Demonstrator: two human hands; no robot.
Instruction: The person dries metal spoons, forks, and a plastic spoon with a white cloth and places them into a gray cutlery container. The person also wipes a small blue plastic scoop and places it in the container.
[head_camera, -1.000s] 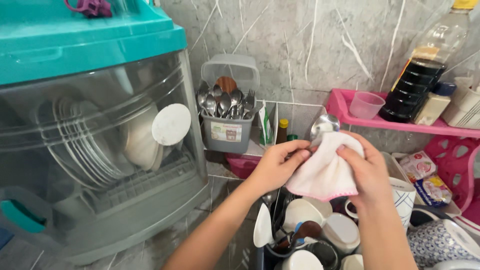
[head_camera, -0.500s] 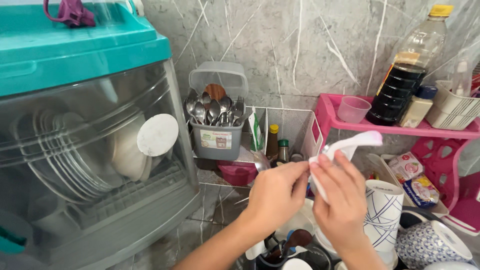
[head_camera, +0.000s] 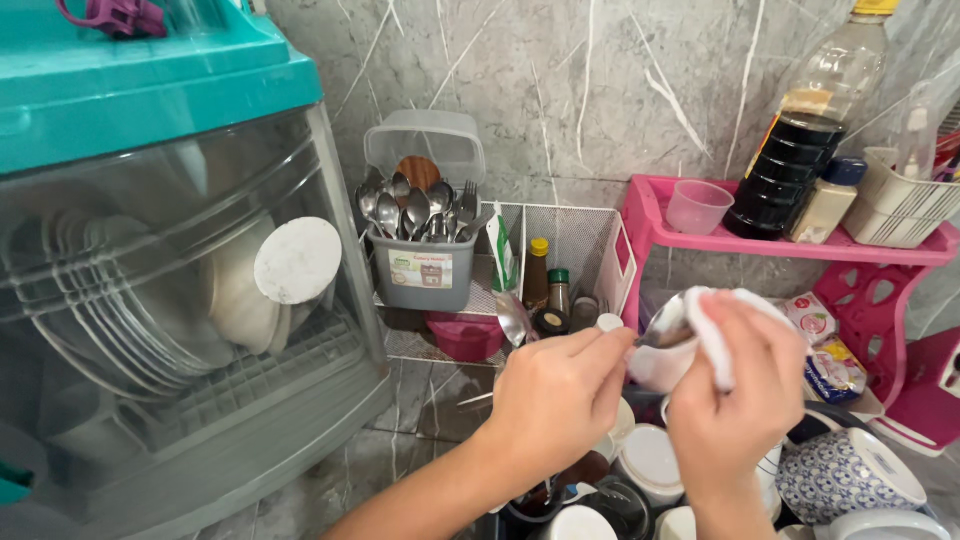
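My left hand (head_camera: 560, 395) pinches a metal spoon (head_camera: 514, 320) by its middle, and the shiny bowl sticks out to the left. My right hand (head_camera: 735, 400) grips a white cloth (head_camera: 690, 335) that is wrapped around the spoon's handle end. Both hands are close together above a cluster of cups and lids (head_camera: 650, 460). Most of the handle is hidden by the cloth and my fingers.
A dish cabinet (head_camera: 170, 90) with a teal top and clear cover holds plates at the left. A grey cutlery holder (head_camera: 425, 270) stands by the marble wall, next to small bottles (head_camera: 540, 275). A pink shelf (head_camera: 800, 245) carries a dark sauce bottle (head_camera: 790, 160) and a pink cup (head_camera: 697, 207). A patterned mug (head_camera: 845, 475) lies at the lower right.
My hands have come down from in front of the shelf. The cloth has slid off the spoon's bowl onto its handle, so the bowl now shows to the left.
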